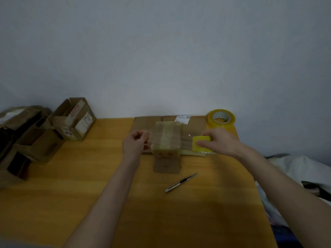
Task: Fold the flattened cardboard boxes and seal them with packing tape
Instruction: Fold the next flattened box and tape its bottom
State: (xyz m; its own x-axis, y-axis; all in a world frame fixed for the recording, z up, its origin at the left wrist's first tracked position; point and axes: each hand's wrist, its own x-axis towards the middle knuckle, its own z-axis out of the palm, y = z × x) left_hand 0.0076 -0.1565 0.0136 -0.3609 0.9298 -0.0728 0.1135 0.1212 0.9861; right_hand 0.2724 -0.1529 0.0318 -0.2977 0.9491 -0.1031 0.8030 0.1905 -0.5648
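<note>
A small brown cardboard box point(167, 138) stands in the middle of the wooden table point(89, 185), with one flap lying open toward me. My right hand point(217, 141) grips a yellow tape roll point(201, 144) just right of the box. A clear strip of tape stretches from the roll over the box top. My left hand point(136, 142) pinches the free end of that tape at the box's left side. Flattened cardboard point(143, 123) lies under and behind the box.
A utility knife point(180, 182) lies on the table in front of the box. A second, larger tape roll point(220, 119) sits at the back right. Several cardboard boxes point(75, 119) are piled at the left edge. White bedding point(297, 169) lies off the table's right.
</note>
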